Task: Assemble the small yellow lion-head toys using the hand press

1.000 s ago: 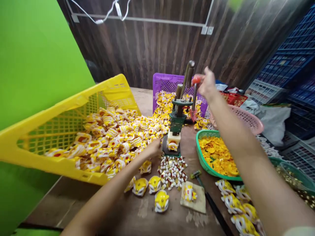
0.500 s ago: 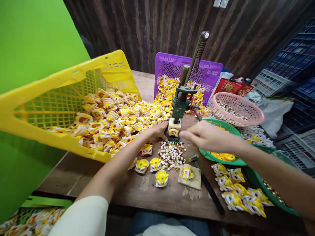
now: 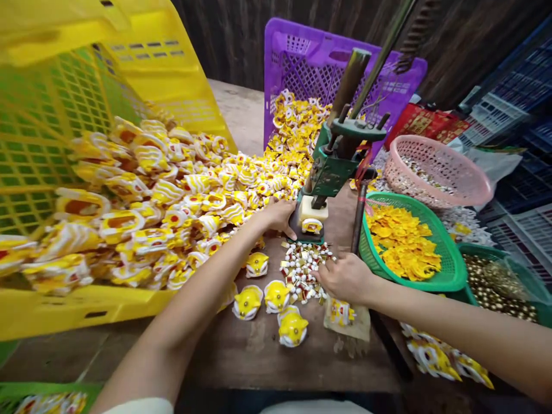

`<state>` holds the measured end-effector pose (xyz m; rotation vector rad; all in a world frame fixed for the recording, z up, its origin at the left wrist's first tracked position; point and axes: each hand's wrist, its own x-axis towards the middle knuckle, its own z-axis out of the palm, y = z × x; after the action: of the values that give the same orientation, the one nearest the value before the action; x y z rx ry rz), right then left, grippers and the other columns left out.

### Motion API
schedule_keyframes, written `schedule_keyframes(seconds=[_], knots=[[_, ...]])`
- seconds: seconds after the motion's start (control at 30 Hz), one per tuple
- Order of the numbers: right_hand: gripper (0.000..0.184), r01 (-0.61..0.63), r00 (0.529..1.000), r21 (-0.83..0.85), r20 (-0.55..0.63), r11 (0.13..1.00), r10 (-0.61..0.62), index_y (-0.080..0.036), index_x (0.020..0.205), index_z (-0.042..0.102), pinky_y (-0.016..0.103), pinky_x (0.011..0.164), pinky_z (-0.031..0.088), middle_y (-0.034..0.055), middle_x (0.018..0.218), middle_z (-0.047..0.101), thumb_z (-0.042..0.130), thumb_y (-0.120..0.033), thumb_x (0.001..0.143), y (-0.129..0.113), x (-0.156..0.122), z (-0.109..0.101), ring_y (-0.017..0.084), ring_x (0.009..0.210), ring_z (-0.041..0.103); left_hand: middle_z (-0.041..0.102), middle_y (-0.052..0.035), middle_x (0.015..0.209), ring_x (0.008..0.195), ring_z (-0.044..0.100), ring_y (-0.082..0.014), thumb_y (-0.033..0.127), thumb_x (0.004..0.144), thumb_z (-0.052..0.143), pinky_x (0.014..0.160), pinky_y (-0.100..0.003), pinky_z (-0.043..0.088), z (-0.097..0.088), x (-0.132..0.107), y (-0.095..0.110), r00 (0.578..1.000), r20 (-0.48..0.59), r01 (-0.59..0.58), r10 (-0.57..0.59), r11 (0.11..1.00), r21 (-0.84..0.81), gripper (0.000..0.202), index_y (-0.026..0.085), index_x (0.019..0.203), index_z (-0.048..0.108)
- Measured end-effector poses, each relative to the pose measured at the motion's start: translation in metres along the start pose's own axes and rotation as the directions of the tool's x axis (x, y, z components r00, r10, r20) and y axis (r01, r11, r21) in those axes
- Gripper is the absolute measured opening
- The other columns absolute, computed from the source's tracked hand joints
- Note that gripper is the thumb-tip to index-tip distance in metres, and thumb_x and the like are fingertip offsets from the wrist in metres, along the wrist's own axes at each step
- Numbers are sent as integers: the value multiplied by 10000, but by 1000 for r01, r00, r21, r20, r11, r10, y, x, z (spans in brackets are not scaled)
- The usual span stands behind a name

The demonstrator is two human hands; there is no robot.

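My left hand rests beside the base of a green hand press, fingers spread and thumb against the base's edge. My right hand is closed round the lower end of the press lever, which points down toward me. Under the ram stands a cream block with a small yellow-and-white lion-face piece at its front. Small white-and-red pieces lie heaped before the press. Several yellow lion heads sit nearer me. A pad bears another lion-face piece.
A tipped yellow crate spills lion-face pieces on the left. Behind stands a purple crate. On the right are a green basket of yellow parts, a pink basket, gold beads and a black-handled hammer.
My right hand has swung the lever down and toward me. The left hand stays by the press base. The view has moved closer and tilted down.
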<state>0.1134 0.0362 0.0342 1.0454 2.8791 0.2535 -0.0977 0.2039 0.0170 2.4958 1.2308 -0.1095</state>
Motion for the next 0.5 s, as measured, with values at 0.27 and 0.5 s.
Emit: schedule_keyframes(seconds=[0.27,0.5], knots=[[321,17,999,30,-27,999,-17,-140,724,682,277,499,284,101,613,678,465,-199,953,-5,13,-17,162,520,602,637,-166,1295,1224,548,-391,431,438,923,1072,-416,337,-8,-9,10,999,-2,45,-46,995,-89,971,159,1298,564],[413,-29,993,517,-84,855,85,-155,686,665,224,486,325,21,556,630,519,-426,961,40,13,-96,111,483,541,739,-78,1083,1124,618,-366,318,394,913,962,-370,447,-18,-6,10,995,-19,95,-97,991,-96,750,232,1104,688]])
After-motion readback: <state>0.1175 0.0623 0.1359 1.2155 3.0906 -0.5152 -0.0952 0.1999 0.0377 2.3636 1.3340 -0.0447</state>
